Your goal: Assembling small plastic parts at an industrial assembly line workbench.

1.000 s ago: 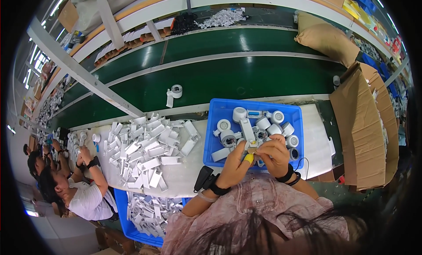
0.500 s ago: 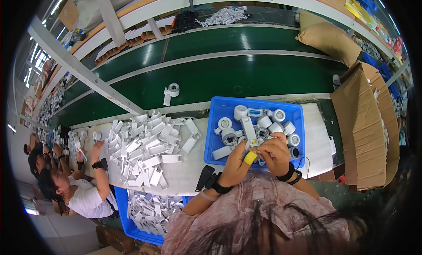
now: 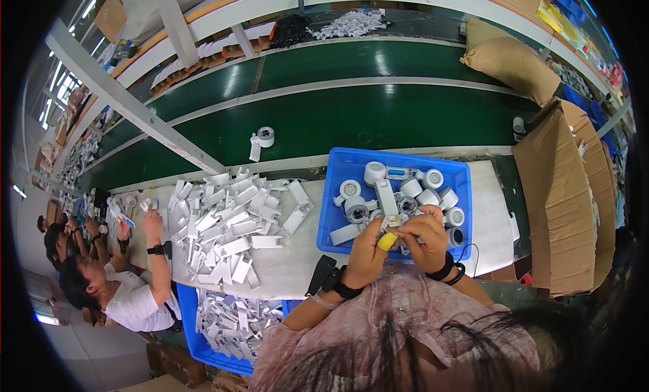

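Over the near edge of a blue tub (image 3: 323, 219), my left hand (image 3: 367, 258) and my right hand (image 3: 427, 243) come together with bent fingers. They pinch a small white fan part (image 3: 392, 221), mostly covered by the fingers. A yellow wrap (image 3: 387, 241) shows on a left-hand digit. Just beyond the fingertips a long white fan handle (image 3: 386, 197) points away from me; whether it joins the pinched part I cannot tell. Around it in the tub lie several white fan heads (image 3: 349, 188), some with round grilles, and one handle with a blue battery (image 3: 399, 172).
Left of the tub, white plastic casings (image 3: 233, 223) are heaped on the worktop; more fill a lower blue bin (image 3: 187, 317). One fan (image 3: 263, 136) lies on the green conveyor (image 3: 324, 118). A cardboard box (image 3: 558, 203) stands right. A co-worker (image 3: 132, 301) sits at left.
My hands stay together at the same place with only slight finger movement. The co-worker's raised hand has moved a little. The whole view has shifted slightly.
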`<state>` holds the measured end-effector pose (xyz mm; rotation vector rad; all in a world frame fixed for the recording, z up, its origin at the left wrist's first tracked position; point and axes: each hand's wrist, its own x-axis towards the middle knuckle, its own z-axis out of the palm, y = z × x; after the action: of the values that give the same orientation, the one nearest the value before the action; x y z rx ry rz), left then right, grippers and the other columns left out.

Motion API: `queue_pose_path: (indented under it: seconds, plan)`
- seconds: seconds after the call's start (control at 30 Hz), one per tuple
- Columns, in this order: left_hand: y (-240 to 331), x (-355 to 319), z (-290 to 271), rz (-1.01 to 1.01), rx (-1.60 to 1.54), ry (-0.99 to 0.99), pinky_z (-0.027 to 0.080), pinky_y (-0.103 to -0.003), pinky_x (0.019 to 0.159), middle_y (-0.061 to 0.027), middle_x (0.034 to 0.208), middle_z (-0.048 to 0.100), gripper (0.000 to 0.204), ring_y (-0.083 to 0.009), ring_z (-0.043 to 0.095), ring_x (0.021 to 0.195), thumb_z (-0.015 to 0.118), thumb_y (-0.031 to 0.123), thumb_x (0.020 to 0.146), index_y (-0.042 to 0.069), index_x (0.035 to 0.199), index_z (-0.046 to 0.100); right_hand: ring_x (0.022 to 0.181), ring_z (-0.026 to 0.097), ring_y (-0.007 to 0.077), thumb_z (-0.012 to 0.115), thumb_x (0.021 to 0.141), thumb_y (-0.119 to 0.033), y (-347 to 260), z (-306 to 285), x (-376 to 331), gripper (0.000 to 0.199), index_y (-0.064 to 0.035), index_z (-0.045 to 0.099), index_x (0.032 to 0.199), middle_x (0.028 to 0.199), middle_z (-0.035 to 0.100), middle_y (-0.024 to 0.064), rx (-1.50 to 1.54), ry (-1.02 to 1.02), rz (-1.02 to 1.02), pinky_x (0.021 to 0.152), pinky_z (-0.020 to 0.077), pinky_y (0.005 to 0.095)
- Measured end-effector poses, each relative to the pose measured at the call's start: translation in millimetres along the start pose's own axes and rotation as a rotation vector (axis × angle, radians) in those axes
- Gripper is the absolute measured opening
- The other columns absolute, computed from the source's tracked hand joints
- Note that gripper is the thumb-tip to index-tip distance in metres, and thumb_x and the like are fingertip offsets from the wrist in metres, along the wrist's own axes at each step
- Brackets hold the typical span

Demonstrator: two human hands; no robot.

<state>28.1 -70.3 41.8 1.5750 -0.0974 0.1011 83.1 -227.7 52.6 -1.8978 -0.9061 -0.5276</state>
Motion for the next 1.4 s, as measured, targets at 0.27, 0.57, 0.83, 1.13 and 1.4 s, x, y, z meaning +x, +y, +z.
queue_pose_path:
  seconds: [0.27, 0.57, 0.83, 1.13, 1.4]
  plan:
    - [5, 4, -4, 0.087, 0.157, 0.041, 0.047, -0.03, 0.061, -0.0114, 0.078, 0.06, 0.022, -0.0192, 0.06, 0.066, 0.048, 0.009, 0.093, -0.001, 0.111, 0.055, 0.072, 0.057, 0.0192, 0.072, 0.071, 0.0, -4, 3, 2, 0.015, -0.0069, 0.067, 0.084, 0.076, 0.061, 0.0021, 0.006, 0.004, 0.001, 0.087, 0.0399, 0.0385]
    - [4, 9, -5, -0.104, -0.38, -0.055, 0.043, -0.02, 0.054, -0.0019, 0.082, 0.059, 0.027, -0.0057, 0.053, 0.064, 0.045, 0.019, 0.098, 0.003, 0.118, 0.052, 0.101, 0.054, 0.019, 0.061, 0.087, -0.006, 6, 11, -6, 0.031, -0.0044, 0.055, 0.116, 0.111, 0.056, 0.0089, 0.471, 0.036, 0.319, 0.094, 0.0393, 0.0334]
    - [5, 7, -7, -0.114, -0.465, -0.04, 0.046, -0.02, 0.059, -0.0034, 0.09, 0.06, 0.027, -0.006, 0.055, 0.071, 0.053, 0.015, 0.095, 0.002, 0.119, 0.05, 0.096, 0.052, 0.0148, 0.058, 0.089, -0.015, 29, 11, -16, 0.03, -0.0036, 0.055, 0.117, 0.108, 0.057, 0.0069, 0.685, -0.138, 0.759, 0.085, 0.0413, 0.0268]
    - [-7, 3, -16, -0.055, 0.021, 0.028, 0.048, -0.023, 0.071, -0.0037, 0.092, 0.066, 0.021, -0.0086, 0.061, 0.082, 0.062, 0.01, 0.089, 0.002, 0.108, 0.058, 0.089, 0.061, 0.0268, 0.071, 0.076, -0.011, 19, -7, 3, 0.031, -0.0025, 0.061, 0.104, 0.098, 0.061, 0.0143, 0.172, -0.06, 0.346, 0.078, 0.0484, 0.0326]
    - [-10, 1, -15, -0.125, -0.204, 0.017, 0.05, -0.026, 0.078, -0.0079, 0.101, 0.063, 0.022, -0.013, 0.062, 0.091, 0.06, 0.002, 0.089, 0.0, 0.109, 0.053, 0.091, 0.062, 0.0294, 0.074, 0.074, -0.012, 16, -7, 3, 0.033, -0.0033, 0.061, 0.104, 0.1, 0.062, 0.0156, 0.113, -0.042, 0.296, 0.078, 0.0502, 0.0342]
